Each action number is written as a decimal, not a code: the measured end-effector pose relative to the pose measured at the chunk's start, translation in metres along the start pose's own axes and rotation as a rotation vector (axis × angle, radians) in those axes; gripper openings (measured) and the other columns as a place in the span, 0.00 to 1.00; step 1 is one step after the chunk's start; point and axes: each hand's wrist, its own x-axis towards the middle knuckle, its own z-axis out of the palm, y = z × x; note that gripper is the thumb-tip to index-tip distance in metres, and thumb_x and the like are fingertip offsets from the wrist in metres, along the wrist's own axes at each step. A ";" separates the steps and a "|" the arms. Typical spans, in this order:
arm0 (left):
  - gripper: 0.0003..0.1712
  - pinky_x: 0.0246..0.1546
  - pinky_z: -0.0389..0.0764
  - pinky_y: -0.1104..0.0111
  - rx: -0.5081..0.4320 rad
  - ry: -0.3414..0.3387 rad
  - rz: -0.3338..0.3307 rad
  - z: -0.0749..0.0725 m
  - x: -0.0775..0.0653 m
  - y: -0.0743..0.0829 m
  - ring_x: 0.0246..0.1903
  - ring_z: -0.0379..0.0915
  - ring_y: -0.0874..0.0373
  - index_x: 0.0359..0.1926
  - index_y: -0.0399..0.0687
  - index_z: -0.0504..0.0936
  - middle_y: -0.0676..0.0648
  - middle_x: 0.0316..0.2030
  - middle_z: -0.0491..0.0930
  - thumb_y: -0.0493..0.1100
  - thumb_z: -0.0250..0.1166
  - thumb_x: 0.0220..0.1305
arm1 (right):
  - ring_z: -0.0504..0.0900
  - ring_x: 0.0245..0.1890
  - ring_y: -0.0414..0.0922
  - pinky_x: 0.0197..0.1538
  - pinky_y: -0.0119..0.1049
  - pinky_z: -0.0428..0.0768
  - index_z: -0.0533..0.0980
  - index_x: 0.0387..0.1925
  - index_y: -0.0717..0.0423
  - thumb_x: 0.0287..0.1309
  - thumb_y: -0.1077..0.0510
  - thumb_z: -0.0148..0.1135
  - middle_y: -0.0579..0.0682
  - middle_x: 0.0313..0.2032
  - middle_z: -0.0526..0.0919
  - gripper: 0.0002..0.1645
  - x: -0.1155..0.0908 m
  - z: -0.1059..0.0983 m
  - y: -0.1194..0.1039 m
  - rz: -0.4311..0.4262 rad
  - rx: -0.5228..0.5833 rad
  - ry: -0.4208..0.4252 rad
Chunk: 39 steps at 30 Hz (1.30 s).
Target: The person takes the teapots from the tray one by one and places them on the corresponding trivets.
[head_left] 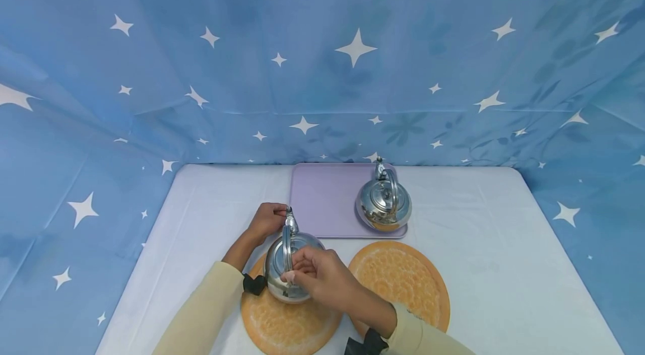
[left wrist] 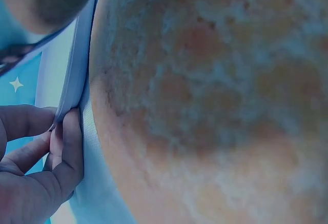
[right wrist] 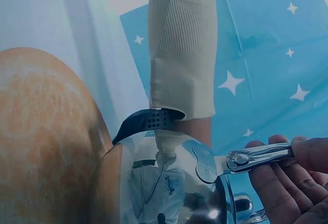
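Observation:
A shiny metal kettle (head_left: 277,268) is over the left round placemat (head_left: 289,327), its spout pointing away from me. My right hand (head_left: 332,279) holds this kettle's handle (right wrist: 261,157), with thumb and fingers about it in the right wrist view. Whether the kettle's base touches the mat I cannot tell. Beyond the kettle, my left hand (head_left: 265,222) is by the spout and the near left corner of a lilac tray (head_left: 322,198). The left wrist view shows its thumb and fingers pinching the tray's rim (left wrist: 77,65). A second metal kettle (head_left: 384,204) stands on the tray's right side.
Another round, bread-patterned placemat (head_left: 403,271) lies right of the first, partly under my right forearm. A white cloth (head_left: 494,243) covers the table. Blue star-printed fabric (head_left: 322,86) hangs behind the table and at its sides.

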 end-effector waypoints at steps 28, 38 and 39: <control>0.27 0.31 0.84 0.68 -0.039 -0.012 -0.010 0.000 0.000 0.001 0.33 0.76 0.55 0.58 0.26 0.73 0.37 0.42 0.76 0.23 0.52 0.55 | 0.84 0.34 0.38 0.37 0.30 0.84 0.77 0.38 0.64 0.60 0.63 0.65 0.53 0.34 0.85 0.08 -0.012 0.014 0.007 -0.057 0.002 -0.002; 0.26 0.32 0.85 0.67 -0.072 -0.033 -0.003 -0.002 -0.002 -0.001 0.33 0.77 0.54 0.60 0.25 0.72 0.36 0.43 0.76 0.23 0.55 0.57 | 0.84 0.34 0.38 0.37 0.30 0.84 0.77 0.37 0.63 0.60 0.62 0.65 0.51 0.33 0.85 0.08 -0.016 0.018 0.011 -0.018 0.023 -0.007; 0.26 0.32 0.85 0.66 -0.073 -0.035 -0.001 -0.002 -0.002 -0.002 0.34 0.77 0.54 0.60 0.25 0.72 0.36 0.43 0.76 0.23 0.54 0.57 | 0.85 0.34 0.39 0.37 0.31 0.85 0.77 0.36 0.63 0.60 0.62 0.65 0.51 0.33 0.84 0.08 -0.016 0.018 0.011 -0.018 0.021 -0.007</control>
